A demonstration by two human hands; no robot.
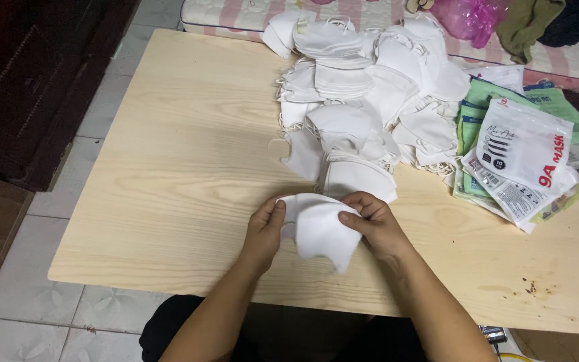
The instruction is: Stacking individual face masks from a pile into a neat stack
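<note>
White face mask pinched at both ends, left hand and right hand each closed on it, above near edge of pale wooden counter. Behind, heap of white masks; at right, packets.

I see a pale wood-grain desk with a smooth matt finish, soft matt white cloth masks heaped on it, one such mask in my view's foreground, glossy plastic packets, crinkled shiny pink plastic bag, tiled floor faintly glossy
</note>
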